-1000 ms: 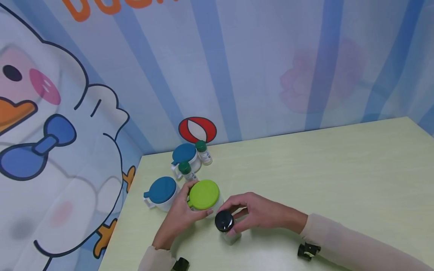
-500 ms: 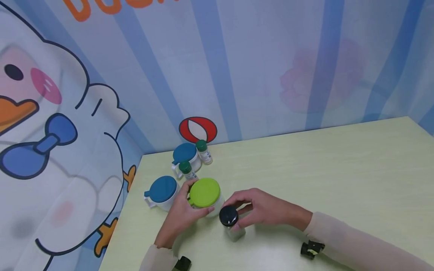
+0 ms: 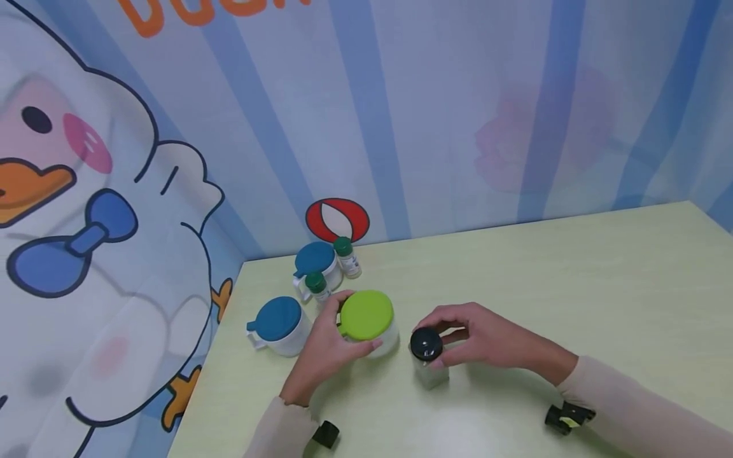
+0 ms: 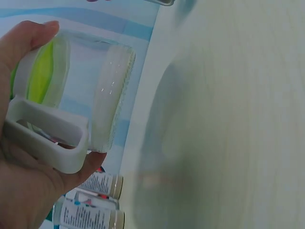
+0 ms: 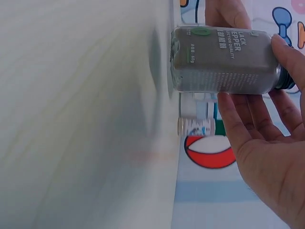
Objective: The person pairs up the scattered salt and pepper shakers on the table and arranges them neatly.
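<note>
My left hand (image 3: 329, 350) grips a glass seasoning jar (image 3: 368, 315) with a lime green lid, thumb and fingers on either side. In the left wrist view, the jar (image 4: 81, 81) shows a white handle and a white layer at its bottom, with its base close over the table. To its right, my right hand (image 3: 492, 337) holds a black pepper bottle (image 3: 431, 372) around its upper part, just under the black cap. The label of the pepper bottle (image 5: 224, 59) is readable in the right wrist view. A gap separates jar and bottle.
Two blue-lidded jars, one nearer (image 3: 278, 319) and one farther (image 3: 315, 257), stand at the table's left. Beside them are two small green-capped bottles, one in front (image 3: 316, 284) and one behind (image 3: 347, 256). A printed curtain (image 3: 446, 127) hangs behind the table (image 3: 572, 286).
Both hands have moved to the right and slightly away from me, carrying the green-lidded jar and the pepper bottle. The gap between jar and bottle has widened.
</note>
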A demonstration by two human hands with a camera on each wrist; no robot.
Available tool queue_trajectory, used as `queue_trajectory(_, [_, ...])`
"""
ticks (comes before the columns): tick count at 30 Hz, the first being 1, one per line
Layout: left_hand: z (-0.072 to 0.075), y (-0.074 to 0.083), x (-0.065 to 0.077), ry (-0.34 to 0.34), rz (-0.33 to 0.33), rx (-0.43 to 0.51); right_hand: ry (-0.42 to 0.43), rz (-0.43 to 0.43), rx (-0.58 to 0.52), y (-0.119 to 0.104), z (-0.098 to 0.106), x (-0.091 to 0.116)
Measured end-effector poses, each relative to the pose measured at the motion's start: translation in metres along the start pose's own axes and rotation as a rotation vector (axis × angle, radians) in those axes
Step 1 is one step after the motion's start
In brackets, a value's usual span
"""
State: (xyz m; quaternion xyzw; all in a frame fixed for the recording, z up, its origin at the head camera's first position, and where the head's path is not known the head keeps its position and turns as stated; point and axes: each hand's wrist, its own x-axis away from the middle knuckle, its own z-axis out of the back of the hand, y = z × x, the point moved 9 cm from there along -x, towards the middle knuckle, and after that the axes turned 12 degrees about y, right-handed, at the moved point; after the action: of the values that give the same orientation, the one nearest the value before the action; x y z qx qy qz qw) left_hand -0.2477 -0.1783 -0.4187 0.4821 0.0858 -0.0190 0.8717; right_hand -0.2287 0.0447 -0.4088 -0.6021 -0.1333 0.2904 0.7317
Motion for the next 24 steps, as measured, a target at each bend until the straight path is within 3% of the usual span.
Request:
queue_trajectory(15, [-0.043,0.039,-0.007,-0.121,-0.067,0.08,0.129,0.027,0.067,0.009,0.083,0.036])
queue_trajectory(24, [-0.07,0.053,-0.01,-0.152,-0.099,0.122,0.193,0.027,0.114,0.011,0.119,0.057])
